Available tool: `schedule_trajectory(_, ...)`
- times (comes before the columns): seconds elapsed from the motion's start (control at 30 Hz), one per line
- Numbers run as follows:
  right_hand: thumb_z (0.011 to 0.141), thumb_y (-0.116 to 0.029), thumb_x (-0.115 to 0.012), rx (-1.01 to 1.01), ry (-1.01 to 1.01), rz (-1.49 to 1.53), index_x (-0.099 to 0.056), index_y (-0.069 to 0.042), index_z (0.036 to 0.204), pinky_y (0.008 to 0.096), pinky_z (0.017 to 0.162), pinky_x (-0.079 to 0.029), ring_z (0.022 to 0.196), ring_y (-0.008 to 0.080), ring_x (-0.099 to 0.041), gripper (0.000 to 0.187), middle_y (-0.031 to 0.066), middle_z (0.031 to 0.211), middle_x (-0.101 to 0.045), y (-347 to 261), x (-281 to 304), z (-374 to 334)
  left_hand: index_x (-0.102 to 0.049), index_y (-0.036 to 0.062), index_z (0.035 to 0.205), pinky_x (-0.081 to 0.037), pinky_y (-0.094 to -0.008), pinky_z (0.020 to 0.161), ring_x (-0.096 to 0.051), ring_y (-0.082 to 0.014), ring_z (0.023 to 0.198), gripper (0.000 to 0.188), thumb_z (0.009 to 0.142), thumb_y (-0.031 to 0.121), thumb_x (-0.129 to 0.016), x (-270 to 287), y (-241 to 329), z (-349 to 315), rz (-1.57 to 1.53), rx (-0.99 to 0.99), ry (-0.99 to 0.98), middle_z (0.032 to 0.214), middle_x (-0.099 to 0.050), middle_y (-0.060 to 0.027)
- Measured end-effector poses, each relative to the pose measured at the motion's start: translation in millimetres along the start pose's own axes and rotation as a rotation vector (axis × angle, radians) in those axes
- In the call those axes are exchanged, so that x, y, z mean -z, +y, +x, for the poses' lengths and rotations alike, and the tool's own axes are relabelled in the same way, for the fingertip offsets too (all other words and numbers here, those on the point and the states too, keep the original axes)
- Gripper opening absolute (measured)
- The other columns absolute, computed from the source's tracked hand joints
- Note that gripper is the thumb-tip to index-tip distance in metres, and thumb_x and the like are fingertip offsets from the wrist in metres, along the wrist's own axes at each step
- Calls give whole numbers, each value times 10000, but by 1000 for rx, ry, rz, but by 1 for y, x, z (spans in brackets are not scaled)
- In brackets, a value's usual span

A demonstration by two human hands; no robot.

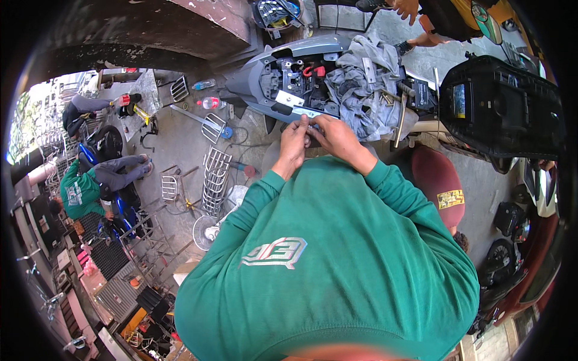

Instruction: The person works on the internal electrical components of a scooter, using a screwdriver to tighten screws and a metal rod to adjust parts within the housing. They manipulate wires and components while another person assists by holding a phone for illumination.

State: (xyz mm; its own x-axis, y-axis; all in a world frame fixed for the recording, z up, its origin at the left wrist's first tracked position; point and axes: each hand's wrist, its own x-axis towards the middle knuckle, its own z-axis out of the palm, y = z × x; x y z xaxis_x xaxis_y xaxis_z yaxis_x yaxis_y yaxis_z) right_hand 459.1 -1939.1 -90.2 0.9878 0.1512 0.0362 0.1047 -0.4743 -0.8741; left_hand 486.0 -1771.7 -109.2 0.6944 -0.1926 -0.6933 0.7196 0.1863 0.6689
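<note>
My left hand [292, 144] and my right hand [338, 137] come together at the near edge of a grey motorcycle's rear section [247, 82]. The fingers of both are closed in a pinch, and what lies between them is too small and hidden to name. Just beyond my fingertips a flat silver metal strip [306, 112] lies along the body's side. Another silver plate with holes [289, 98] rests beside it, over the exposed frame. Red-covered wiring [313, 71] shows in the open seat bay, and crumpled grey cloth [365, 96] covers the part to its right.
A black top box [503, 111] sits at the right. On the floor at left are metal racks [215, 180], an angle grinder [245, 169], a fan [206, 232] and plastic bottles [211, 103]. A person in maroon [438, 186] is close at my right; others are farther off.
</note>
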Motion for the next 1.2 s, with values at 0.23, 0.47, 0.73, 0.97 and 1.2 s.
schedule_trajectory(0.23, 908, -206, -752, -243, 233, 81, -752, -23, 1026, 406, 695, -530, 759, 341, -681, 218, 184, 883, -723, 18, -28, 39, -689, 11, 962, -416, -315, 621, -487, -94, 664, 358, 1087, 319, -556, 54, 70, 54, 796, -496, -45, 690, -566, -16)
schedule_trajectory(0.47, 872, -249, -806, -486, 62, -151, -778, -23, 1025, 395, 716, -544, 739, 260, -707, 275, 177, 826, -739, 37, -45, 85, -718, 138, 1146, -485, -434, 915, -650, -287, 1007, 360, 836, 310, -782, 92, 142, 128, 1667, -1157, -508, 1009, -669, -90)
schedule_trajectory(0.73, 808, -305, -848, -768, -97, -88, -798, -31, 964, 398, 748, -563, 758, 257, -725, 319, 164, 811, -750, 62, -46, 112, -684, 109, 1128, -448, -439, 970, -631, -275, 1089, 480, 729, 311, -857, 85, 127, 139, 1810, -1148, -637, 1088, -671, -68)
schedule_trajectory(0.97, 830, -240, -814, -400, -128, -253, -793, -65, 1017, 420, 776, -556, 826, 340, -725, 257, 188, 888, -753, 73, -46, 113, -682, 78, 1178, -452, -414, 960, -632, -275, 1123, 495, 738, 233, -846, 91, 123, 145, 1722, -1069, -670, 1123, -679, -73)
schedule_trajectory(1.2, 887, -202, -772, -263, -197, -161, -770, -38, 1086, 384, 797, -549, 837, 278, -733, 258, 173, 943, -763, 80, -39, 106, -686, 60, 1207, -452, -408, 953, -632, -280, 1117, 506, 745, 201, -836, 96, 122, 149, 1663, -1061, -685, 1114, -681, -88)
